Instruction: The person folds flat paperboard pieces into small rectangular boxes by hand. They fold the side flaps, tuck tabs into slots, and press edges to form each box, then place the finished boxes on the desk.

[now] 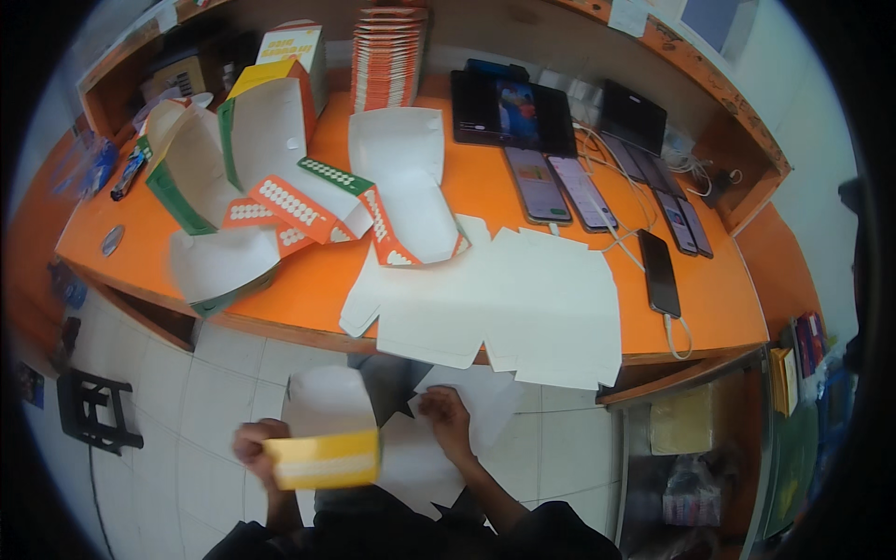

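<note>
The yellow-fronted carton point(322, 459) hangs low in front of the person's body, between the two hands but much nearer the left one, with the long axis of its yellow panel running left to right and its right end tipped slightly up. The left hand point(259, 442) is closed on the carton's left edge, while its pale panel point(329, 399) stands up on the side toward the desk. The right hand point(448, 420) is to the right of the carton and a little farther from the body, apart from it, with fingers curled over a loose white sheet point(490, 397) at the lap; whether they pinch that sheet I cannot tell. Beyond both hands is the orange desk point(317, 299), where a large flat white blank point(504, 289) juts past the front edge, above the right hand. Farther left, an open green-sided carton point(229, 266) sits at the edge, with more open cartons crowded behind it and a tall stack of orange-and-white cartons point(387, 58) at the back. To the right, phones and a dark phone point(660, 273) trailing a white cable point(689, 341) take up the desk's right side
</note>
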A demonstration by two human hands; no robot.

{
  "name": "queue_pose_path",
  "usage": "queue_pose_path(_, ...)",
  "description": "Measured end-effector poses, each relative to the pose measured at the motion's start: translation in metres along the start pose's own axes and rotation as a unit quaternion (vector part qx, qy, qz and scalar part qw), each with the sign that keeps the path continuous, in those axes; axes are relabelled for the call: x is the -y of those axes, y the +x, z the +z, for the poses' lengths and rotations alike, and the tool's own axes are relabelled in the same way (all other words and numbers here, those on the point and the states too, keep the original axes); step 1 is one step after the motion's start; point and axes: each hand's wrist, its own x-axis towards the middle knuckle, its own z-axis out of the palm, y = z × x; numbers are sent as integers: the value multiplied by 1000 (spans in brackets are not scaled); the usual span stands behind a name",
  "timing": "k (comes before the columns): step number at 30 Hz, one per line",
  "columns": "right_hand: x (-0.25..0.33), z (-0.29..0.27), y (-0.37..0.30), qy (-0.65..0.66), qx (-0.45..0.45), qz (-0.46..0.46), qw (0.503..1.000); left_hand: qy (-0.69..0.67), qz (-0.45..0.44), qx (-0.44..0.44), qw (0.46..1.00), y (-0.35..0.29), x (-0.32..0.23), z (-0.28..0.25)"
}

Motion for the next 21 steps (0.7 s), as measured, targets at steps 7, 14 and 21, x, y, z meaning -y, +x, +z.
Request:
queue_pose_path(7, -3, 5, 1, 9, -5, -2, 1000, -20, 433, 210, 876, 112, -87, -3)
queue_pose_path(14, -7, 5, -1, 31, -19, 0, 999, 374, 432, 192, 798, 208, -23, 67)
queue_pose_path(21, -8, 3, -3, 16, -14, -6, 1000, 520, 131, 144, 832, 227, 12, 84)
